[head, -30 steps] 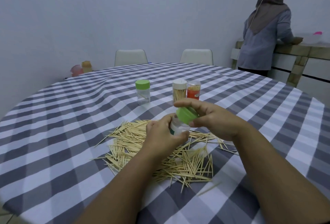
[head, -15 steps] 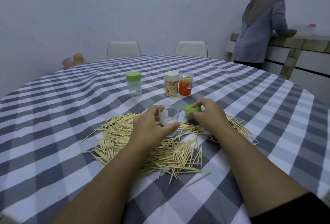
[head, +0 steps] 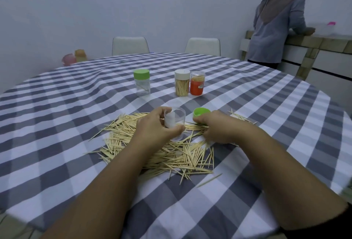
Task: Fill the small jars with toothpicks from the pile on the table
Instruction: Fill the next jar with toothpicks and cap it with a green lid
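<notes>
My left hand (head: 154, 130) grips a small clear jar (head: 176, 119), open and upright, just above the toothpick pile (head: 171, 158) spread on the checked tablecloth (head: 66, 143). The jar's green lid (head: 201, 112) lies open side up on the cloth right behind my right hand (head: 217, 130). That hand rests knuckles up on the pile's right part, fingers bent down onto the toothpicks; its fingertips are hidden. I see no toothpicks inside the held jar.
Farther back stand a green-lidded clear jar (head: 142, 82), a white-lidded jar of toothpicks (head: 182, 83) and an orange jar (head: 197, 83). Two chairs (head: 130, 45) face the far edge. A person (head: 276, 19) stands at a counter (head: 323, 41) on the right.
My right hand took the green lid off the jar, set it down on the cloth and drew back onto the toothpicks. My left hand lowered the jar toward the pile.
</notes>
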Action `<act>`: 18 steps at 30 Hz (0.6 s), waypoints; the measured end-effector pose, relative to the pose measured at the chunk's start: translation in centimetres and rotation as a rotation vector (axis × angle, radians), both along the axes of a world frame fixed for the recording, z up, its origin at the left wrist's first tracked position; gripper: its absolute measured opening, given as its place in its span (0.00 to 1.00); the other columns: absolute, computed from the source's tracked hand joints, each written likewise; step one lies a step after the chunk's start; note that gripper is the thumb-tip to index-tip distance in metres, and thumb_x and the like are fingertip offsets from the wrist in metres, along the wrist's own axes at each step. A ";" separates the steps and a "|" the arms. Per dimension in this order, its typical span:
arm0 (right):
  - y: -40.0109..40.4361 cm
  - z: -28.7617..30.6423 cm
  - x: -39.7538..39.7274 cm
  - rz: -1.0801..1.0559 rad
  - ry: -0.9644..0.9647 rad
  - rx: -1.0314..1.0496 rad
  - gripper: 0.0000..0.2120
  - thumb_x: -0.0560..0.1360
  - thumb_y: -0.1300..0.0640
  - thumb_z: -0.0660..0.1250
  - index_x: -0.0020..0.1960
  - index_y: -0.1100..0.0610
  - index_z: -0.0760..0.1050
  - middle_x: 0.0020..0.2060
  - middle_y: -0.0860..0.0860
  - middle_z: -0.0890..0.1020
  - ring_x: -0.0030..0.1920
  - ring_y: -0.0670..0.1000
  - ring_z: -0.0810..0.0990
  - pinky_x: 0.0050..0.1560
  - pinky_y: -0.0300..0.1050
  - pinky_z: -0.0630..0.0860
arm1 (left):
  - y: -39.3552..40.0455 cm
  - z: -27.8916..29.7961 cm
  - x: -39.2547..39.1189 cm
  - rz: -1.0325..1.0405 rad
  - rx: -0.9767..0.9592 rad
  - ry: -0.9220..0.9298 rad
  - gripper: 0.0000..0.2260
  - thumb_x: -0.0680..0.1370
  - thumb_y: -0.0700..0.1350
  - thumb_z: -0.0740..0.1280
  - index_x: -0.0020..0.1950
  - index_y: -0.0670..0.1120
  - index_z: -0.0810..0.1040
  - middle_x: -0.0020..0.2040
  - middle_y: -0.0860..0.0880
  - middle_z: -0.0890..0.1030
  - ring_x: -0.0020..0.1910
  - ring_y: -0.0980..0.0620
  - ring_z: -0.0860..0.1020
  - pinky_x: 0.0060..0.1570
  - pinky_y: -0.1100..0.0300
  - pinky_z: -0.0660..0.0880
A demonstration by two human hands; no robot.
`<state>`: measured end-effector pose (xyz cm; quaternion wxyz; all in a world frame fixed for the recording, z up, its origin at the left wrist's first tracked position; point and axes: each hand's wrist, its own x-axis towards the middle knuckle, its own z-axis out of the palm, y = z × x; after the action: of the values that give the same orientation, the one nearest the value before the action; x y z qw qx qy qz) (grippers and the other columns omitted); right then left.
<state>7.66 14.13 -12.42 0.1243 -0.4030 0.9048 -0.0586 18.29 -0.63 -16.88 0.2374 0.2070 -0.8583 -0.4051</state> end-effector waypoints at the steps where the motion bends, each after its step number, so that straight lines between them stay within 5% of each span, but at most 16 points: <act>1: 0.0 -0.1 0.0 -0.002 -0.002 0.026 0.31 0.77 0.62 0.60 0.76 0.45 0.56 0.73 0.55 0.62 0.70 0.56 0.64 0.66 0.47 0.65 | 0.0 0.0 0.0 0.001 0.002 0.004 0.29 0.67 0.56 0.76 0.66 0.53 0.72 0.55 0.54 0.80 0.51 0.57 0.78 0.56 0.56 0.76; 7: -0.8 -0.5 0.1 0.044 0.075 0.112 0.31 0.78 0.63 0.57 0.78 0.52 0.49 0.73 0.55 0.64 0.70 0.56 0.66 0.66 0.48 0.66 | -0.1 0.0 0.0 -0.006 0.009 0.020 0.29 0.67 0.56 0.76 0.66 0.53 0.72 0.55 0.55 0.79 0.51 0.59 0.77 0.50 0.63 0.75; 12: -1.5 -2.0 0.6 0.059 0.297 0.081 0.27 0.75 0.63 0.65 0.72 0.57 0.61 0.64 0.56 0.73 0.62 0.57 0.73 0.58 0.51 0.73 | 0.4 0.3 -0.2 -0.065 0.030 0.034 0.31 0.64 0.55 0.78 0.65 0.52 0.73 0.53 0.57 0.78 0.45 0.68 0.76 0.38 0.76 0.71; 18: -1.5 -2.8 1.4 0.079 0.484 0.008 0.15 0.77 0.59 0.63 0.63 0.60 0.71 0.57 0.56 0.75 0.58 0.58 0.74 0.46 0.46 0.67 | 0.3 0.4 0.0 -0.081 0.050 0.000 0.40 0.60 0.56 0.80 0.69 0.50 0.71 0.58 0.53 0.79 0.54 0.59 0.78 0.56 0.65 0.73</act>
<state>9.07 12.60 -15.22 -0.0922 -0.4398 0.8921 0.0480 18.28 -0.36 -16.48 0.2155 0.1779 -0.8555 -0.4359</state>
